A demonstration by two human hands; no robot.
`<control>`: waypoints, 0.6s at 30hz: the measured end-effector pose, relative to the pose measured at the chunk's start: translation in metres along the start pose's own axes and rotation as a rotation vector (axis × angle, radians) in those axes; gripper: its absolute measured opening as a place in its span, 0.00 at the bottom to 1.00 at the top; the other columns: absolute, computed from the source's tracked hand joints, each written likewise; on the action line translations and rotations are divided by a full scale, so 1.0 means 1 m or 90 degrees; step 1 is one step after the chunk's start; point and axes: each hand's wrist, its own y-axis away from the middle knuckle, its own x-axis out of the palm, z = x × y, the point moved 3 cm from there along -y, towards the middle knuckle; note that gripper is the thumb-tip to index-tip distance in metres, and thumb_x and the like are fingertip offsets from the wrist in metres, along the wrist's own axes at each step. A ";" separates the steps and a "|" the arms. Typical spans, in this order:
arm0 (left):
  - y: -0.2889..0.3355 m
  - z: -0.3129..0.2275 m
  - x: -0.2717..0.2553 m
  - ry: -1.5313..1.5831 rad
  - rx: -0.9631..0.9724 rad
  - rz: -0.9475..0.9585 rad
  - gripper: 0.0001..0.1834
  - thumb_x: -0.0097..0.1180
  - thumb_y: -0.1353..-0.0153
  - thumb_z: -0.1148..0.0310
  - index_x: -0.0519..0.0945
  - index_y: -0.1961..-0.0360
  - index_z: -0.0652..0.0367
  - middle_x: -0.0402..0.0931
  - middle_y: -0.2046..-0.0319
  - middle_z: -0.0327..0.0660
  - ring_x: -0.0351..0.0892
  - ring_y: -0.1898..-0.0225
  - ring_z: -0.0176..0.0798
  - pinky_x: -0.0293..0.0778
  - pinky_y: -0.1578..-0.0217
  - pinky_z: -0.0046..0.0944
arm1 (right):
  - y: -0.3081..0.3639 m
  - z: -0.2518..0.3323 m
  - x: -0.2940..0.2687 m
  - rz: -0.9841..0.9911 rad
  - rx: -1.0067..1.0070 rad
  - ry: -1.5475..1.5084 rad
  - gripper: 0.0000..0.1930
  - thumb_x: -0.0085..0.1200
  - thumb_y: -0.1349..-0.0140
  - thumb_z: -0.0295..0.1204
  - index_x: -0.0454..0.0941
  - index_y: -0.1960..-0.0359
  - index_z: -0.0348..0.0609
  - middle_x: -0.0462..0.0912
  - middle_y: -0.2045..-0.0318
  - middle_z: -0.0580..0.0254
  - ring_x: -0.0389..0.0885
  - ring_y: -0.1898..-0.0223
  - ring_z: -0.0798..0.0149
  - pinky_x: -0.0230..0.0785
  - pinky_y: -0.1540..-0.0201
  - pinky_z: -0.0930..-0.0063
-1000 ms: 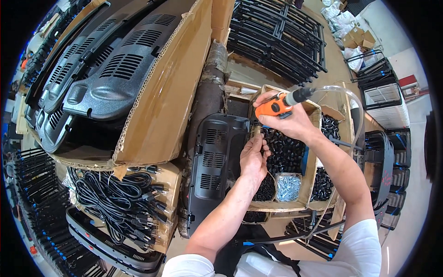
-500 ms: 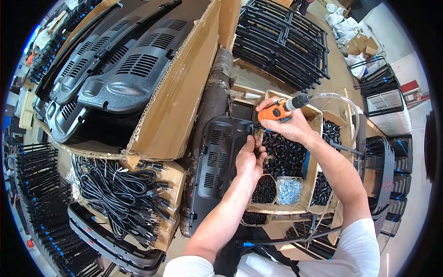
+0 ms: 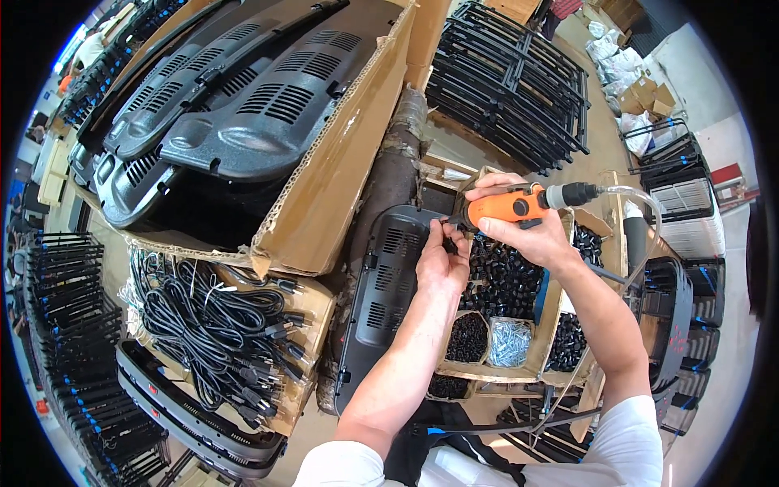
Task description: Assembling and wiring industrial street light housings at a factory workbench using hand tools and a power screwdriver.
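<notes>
Orange hand-held tool [image 3: 505, 209]: one, right of centre, gripped in the right hand [image 3: 535, 237], thumb on the near side and fingers wrapped over the far side. Its clear hose [image 3: 649, 215] leads off to the right. Compared with half a second ago, the tool is turned so that more of its orange body shows, and its hose end sits farther right.

Left hand [image 3: 442, 264]: just left of and nearer than the tool, fingers curled, thumb and fingertips drawn together; whether they pinch a small part cannot be told. The fingertips have moved farther up the panel's right side and are now close beside the tool's dark nose.

Black vented panel [image 3: 381, 284]: one, lying centre-left, its far right corner beside the fingertips, its near right side partly behind the left forearm.

Compartmented tray [image 3: 557, 312]: to the right, with black caps [image 3: 503, 280], small dark fasteners [image 3: 467, 337] and silver screws [image 3: 510, 342].

Cardboard carton [image 3: 341, 162]: far left, containing black moulded covers [image 3: 268, 126].

Bundled black cables [image 3: 211, 325]: near left.
</notes>
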 end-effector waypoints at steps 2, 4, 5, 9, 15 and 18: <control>0.002 -0.003 0.005 0.002 -0.015 0.006 0.12 0.54 0.20 0.57 0.80 0.52 0.54 0.76 0.71 0.31 0.77 0.69 0.29 0.77 0.70 0.29 | 0.000 0.002 0.002 0.001 0.000 -0.011 0.27 0.73 0.39 0.29 0.79 0.39 0.39 0.87 0.46 0.58 0.84 0.42 0.65 0.75 0.34 0.65; 0.004 -0.006 0.009 0.003 -0.031 0.013 0.12 0.54 0.20 0.57 0.79 0.50 0.54 0.76 0.70 0.30 0.77 0.69 0.29 0.77 0.69 0.29 | -0.002 0.005 0.003 0.002 0.000 -0.021 0.27 0.73 0.39 0.29 0.79 0.39 0.40 0.87 0.46 0.58 0.84 0.42 0.65 0.75 0.34 0.64; 0.005 -0.008 0.011 -0.004 -0.046 0.023 0.13 0.53 0.20 0.56 0.79 0.50 0.54 0.76 0.70 0.30 0.77 0.69 0.29 0.78 0.69 0.30 | -0.002 0.007 0.002 0.007 -0.001 -0.015 0.27 0.73 0.39 0.29 0.79 0.39 0.40 0.87 0.46 0.58 0.84 0.42 0.65 0.75 0.34 0.64; 0.006 -0.018 0.008 -0.004 -0.054 0.100 0.13 0.51 0.18 0.58 0.79 0.50 0.55 0.76 0.69 0.30 0.76 0.69 0.31 0.78 0.66 0.32 | -0.012 0.012 0.015 0.010 0.000 0.003 0.26 0.73 0.39 0.29 0.79 0.40 0.40 0.86 0.47 0.58 0.83 0.42 0.65 0.75 0.34 0.65; 0.027 -0.005 0.015 -0.194 0.014 0.045 0.15 0.44 0.16 0.61 0.79 0.52 0.59 0.81 0.63 0.37 0.80 0.65 0.35 0.80 0.64 0.34 | -0.034 -0.015 0.024 -0.016 -0.010 -0.016 0.26 0.73 0.40 0.29 0.79 0.40 0.40 0.87 0.47 0.58 0.84 0.43 0.66 0.76 0.36 0.66; 0.049 -0.007 0.002 -0.261 0.001 0.059 0.17 0.46 0.16 0.58 0.79 0.53 0.60 0.80 0.64 0.39 0.80 0.65 0.37 0.79 0.64 0.35 | -0.044 -0.025 0.033 -0.016 -0.006 -0.008 0.26 0.74 0.41 0.29 0.80 0.41 0.39 0.88 0.49 0.58 0.85 0.46 0.65 0.78 0.39 0.66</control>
